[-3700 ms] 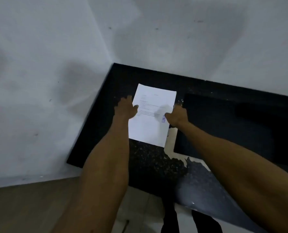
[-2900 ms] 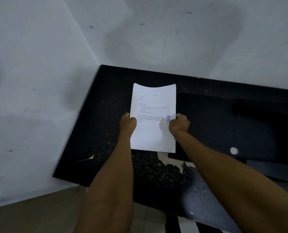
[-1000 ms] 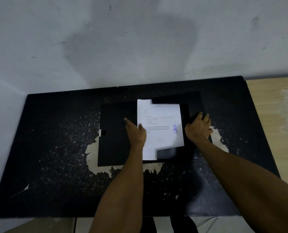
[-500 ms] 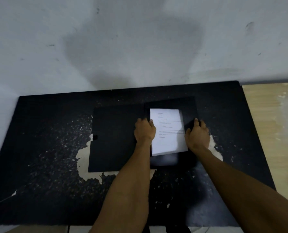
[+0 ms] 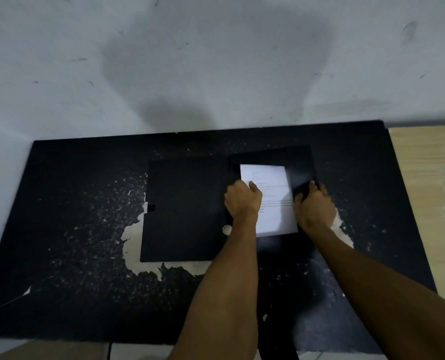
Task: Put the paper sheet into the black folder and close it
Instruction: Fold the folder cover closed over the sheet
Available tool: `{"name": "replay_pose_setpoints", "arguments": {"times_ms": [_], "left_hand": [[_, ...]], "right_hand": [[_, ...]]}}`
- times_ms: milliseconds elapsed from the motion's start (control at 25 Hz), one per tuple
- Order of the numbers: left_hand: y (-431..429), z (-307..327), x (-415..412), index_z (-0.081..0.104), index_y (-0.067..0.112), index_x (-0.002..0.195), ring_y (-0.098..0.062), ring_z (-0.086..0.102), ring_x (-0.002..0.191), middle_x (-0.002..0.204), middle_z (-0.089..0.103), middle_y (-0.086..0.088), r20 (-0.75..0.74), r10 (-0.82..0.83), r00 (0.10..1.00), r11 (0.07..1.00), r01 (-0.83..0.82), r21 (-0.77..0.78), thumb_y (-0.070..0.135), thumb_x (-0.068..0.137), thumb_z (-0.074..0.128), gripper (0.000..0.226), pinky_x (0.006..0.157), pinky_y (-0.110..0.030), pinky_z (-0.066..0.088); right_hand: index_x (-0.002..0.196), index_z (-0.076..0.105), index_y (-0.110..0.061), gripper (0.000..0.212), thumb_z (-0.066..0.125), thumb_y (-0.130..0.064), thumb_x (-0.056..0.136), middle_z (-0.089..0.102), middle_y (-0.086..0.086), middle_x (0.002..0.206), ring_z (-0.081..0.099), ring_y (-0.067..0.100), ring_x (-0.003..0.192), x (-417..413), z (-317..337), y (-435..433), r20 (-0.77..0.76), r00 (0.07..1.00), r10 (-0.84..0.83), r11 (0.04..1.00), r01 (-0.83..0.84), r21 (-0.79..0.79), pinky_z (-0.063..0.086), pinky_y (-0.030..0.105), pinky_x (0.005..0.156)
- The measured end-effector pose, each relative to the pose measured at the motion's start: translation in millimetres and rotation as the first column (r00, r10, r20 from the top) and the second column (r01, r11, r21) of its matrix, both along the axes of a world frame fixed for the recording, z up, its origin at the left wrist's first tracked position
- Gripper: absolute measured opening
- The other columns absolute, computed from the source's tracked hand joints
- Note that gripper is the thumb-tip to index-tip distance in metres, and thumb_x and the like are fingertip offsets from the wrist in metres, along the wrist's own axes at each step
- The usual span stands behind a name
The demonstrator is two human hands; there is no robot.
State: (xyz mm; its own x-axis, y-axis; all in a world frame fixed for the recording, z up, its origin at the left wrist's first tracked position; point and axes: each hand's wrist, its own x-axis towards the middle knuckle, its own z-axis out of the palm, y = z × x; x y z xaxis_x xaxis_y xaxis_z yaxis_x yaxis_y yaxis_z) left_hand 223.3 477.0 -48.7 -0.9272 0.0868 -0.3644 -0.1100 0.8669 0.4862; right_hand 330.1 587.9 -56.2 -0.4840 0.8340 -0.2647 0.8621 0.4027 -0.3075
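Note:
The black folder (image 5: 185, 209) lies open and flat on the black table (image 5: 73, 229). A white printed paper sheet (image 5: 270, 201) rests on the folder's right half, with its right edge tucked under a black inner flap (image 5: 300, 172). My left hand (image 5: 243, 201) presses down on the sheet's left edge. On the right, my right hand (image 5: 314, 206) lies flat on that flap and the sheet's right edge. A small round silver button (image 5: 226, 229) shows near the folder's spine, beside my left wrist.
The table top is worn, with pale chipped patches (image 5: 133, 242) around the folder. A grey wall (image 5: 216, 61) stands right behind the table. A light wooden surface (image 5: 429, 172) adjoins the table's right edge.
The sheet was lifted from the table's left part and laid in the open folder. In the last second it slid right, under the inner flap, and both hands pressed down on it.

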Motion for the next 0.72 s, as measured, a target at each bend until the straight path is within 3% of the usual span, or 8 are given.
{"name": "replay_pose_setpoints", "arguments": {"times_ms": [120,200,280,360,480,720], "left_hand": [[-6,-4,-2,0.068,0.005,0.088,-0.031,0.071,0.087,0.093,0.073,-0.014,-0.005,-0.072,0.997,0.997,0.072,-0.009,0.037,0.095,0.049,0.038,0.069,-0.037,0.056],[-12,-8,-11,0.067,0.006,0.095,-0.028,0.068,0.093,0.103,0.069,-0.013,-0.05,-0.184,0.982,0.981,0.18,-0.077,0.032,0.097,0.048,0.033,0.067,-0.035,0.053],[-20,-13,-36,0.059,0.004,0.122,-0.03,0.057,0.115,0.128,0.056,-0.017,-0.063,-0.306,0.95,0.942,0.292,-0.164,0.023,0.096,0.049,0.034,0.083,-0.04,0.054],[-32,-15,-73,0.037,0.006,0.148,-0.034,0.04,0.136,0.151,0.036,-0.019,0.018,-0.371,0.929,0.903,0.365,-0.226,0.016,0.093,0.051,0.058,0.105,-0.048,0.044],[-52,-10,-126,0.016,0.013,0.157,-0.036,0.024,0.148,0.162,0.02,-0.018,0.1,-0.421,0.902,0.856,0.431,-0.287,0.028,0.097,0.047,0.07,0.116,-0.055,0.028],[-59,15,-156,0.042,0.015,0.147,-0.04,0.027,0.145,0.157,0.031,-0.019,0.149,-0.5,0.853,0.686,0.495,-0.533,0.054,0.092,0.043,0.067,0.118,-0.065,0.013]], "right_hand": [[0.144,0.043,-0.007,0.055,0.048,-0.025,0.093,0.04,0.019,0.152,0.056,0.042,0.119,0,-1,-4,0.014,1.0,0.002,1.0,-0.002,0.01,0.049,0.046,0.095],[0.144,0.043,-0.007,0.055,0.048,-0.025,0.093,0.04,0.02,0.151,0.056,0.042,0.119,1,-3,-3,0.011,1.0,0.006,1.0,-0.006,0.016,0.049,0.047,0.096],[0.143,0.045,-0.007,0.053,0.048,-0.024,0.093,0.043,0.02,0.15,0.058,0.042,0.117,2,-5,1,-0.002,1.0,0.02,0.999,-0.02,0.03,0.049,0.047,0.096],[0.142,0.046,-0.007,0.051,0.048,-0.022,0.094,0.045,0.019,0.149,0.06,0.041,0.115,4,-9,5,0.002,0.999,0.036,0.998,-0.036,0.048,0.049,0.046,0.095],[0.143,0.047,-0.009,0.051,0.048,-0.021,0.093,0.044,0.017,0.15,0.06,0.041,0.114,6,-14,8,0.029,0.998,0.059,0.996,-0.061,0.07,0.05,0.047,0.092],[0.143,0.044,-0.007,0.054,0.049,-0.024,0.092,0.044,0.019,0.148,0.062,0.044,0.108,5,-11,8,0.083,0.994,0.071,0.995,-0.076,0.061,0.051,0.049,0.089]]}}
